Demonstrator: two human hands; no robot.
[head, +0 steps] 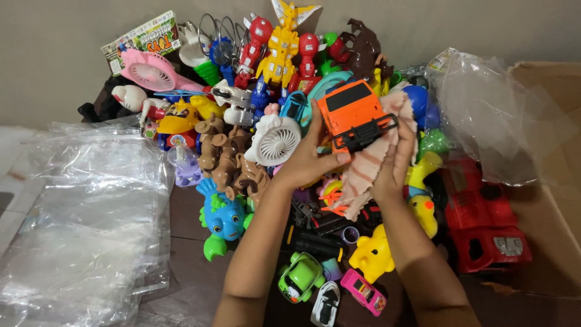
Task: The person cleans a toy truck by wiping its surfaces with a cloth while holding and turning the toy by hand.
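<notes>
Below my wrists lie a green car [301, 277] and pink car [364, 292], while my left hand [308, 158] grips the orange truck [354, 115] above them and my right hand [396, 163] presses a cloth [370, 172] against it.

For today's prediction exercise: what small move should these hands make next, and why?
Probably slide the striped pinkish cloth across the orange plastic toy truck: the left hand grips the truck, and the right hand presses the cloth against its side.
</notes>
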